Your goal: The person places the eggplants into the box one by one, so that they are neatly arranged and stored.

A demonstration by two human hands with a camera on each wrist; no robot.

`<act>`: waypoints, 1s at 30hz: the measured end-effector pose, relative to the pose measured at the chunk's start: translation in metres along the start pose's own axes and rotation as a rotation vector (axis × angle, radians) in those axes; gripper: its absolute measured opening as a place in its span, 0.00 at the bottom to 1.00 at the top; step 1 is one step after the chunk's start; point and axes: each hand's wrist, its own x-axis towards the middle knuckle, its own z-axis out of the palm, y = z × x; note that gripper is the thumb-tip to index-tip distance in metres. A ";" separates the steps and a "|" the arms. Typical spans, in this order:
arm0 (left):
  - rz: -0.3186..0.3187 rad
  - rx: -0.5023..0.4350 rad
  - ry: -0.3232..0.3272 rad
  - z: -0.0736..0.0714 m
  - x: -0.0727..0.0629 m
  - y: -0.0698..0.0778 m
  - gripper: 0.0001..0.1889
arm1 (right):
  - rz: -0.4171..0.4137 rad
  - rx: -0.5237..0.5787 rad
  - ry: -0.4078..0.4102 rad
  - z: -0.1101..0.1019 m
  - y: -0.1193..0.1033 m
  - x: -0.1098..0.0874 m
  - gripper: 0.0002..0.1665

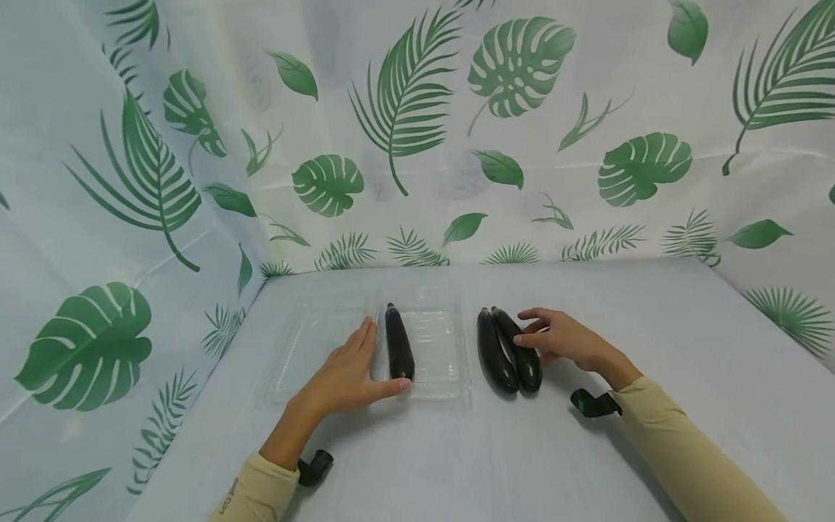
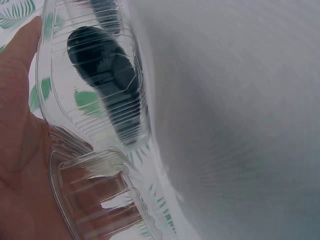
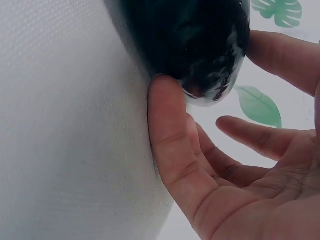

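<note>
A clear plastic clamshell container (image 1: 438,348) lies opened out, its lid (image 1: 312,344) to the left. One dark eggplant (image 1: 399,342) rests lengthwise in the container's left part; in the left wrist view it shows through the ribbed wall. My left hand (image 1: 341,377) lies over the hinge side with fingers extended, its thumb stretched to the front rim beside that eggplant. Right of the container two more eggplants lie side by side, a left one (image 1: 493,355) and a right one (image 1: 530,371). My right hand (image 1: 567,341) holds the right one between thumb and a finger.
A white-covered table (image 1: 522,464) carries everything. Behind it and along the sides hangs a white curtain (image 1: 430,210) with green leaf prints. Black wrist cameras sit below each wrist, the left one (image 1: 316,468) and the right one (image 1: 595,403), near the tabletop.
</note>
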 end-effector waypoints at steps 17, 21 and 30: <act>0.008 0.000 -0.007 0.001 0.002 -0.003 0.67 | 0.024 -0.011 0.015 0.002 0.001 0.004 0.43; 0.007 -0.005 -0.005 0.000 0.002 -0.003 0.67 | 0.024 -0.018 0.019 0.002 -0.001 0.004 0.40; 0.004 0.000 -0.008 -0.001 0.002 -0.002 0.67 | 0.031 -0.001 0.020 0.000 -0.001 0.009 0.37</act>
